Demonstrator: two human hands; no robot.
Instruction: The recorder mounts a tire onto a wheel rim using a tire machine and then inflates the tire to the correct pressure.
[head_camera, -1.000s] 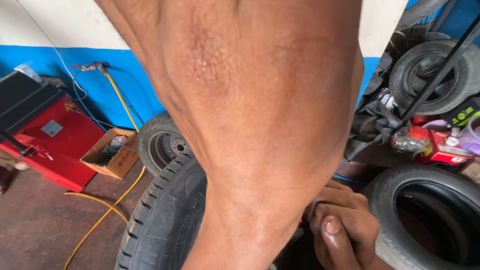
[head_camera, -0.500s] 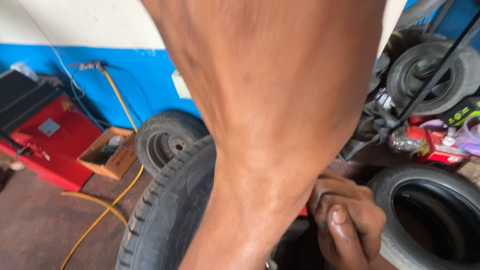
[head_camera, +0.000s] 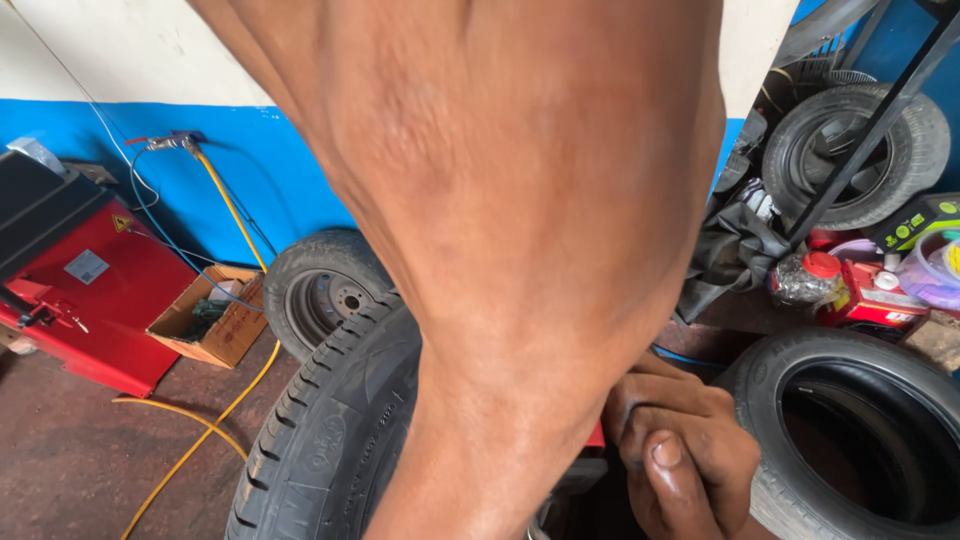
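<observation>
hands at a tyre (head_camera: 320, 440)
right hand (head_camera: 690, 465) curls tight just right of the upright tread; left forearm (head_camera: 520, 250) blocks its hand, grip unknowable.

Four tyres: one upright in the foreground (head_camera: 320, 440), one small wheel by the wall (head_camera: 320, 295), one at lower right (head_camera: 850, 430), one stacked at upper right (head_camera: 850, 150). One red machine (head_camera: 85, 290). One cardboard box (head_camera: 210, 320). One yellow hose (head_camera: 190, 450).

My forearm (head_camera: 500, 250) fills the view; my right hand (head_camera: 680, 455), fist closed, sits beside the tyre (head_camera: 330, 440).
</observation>
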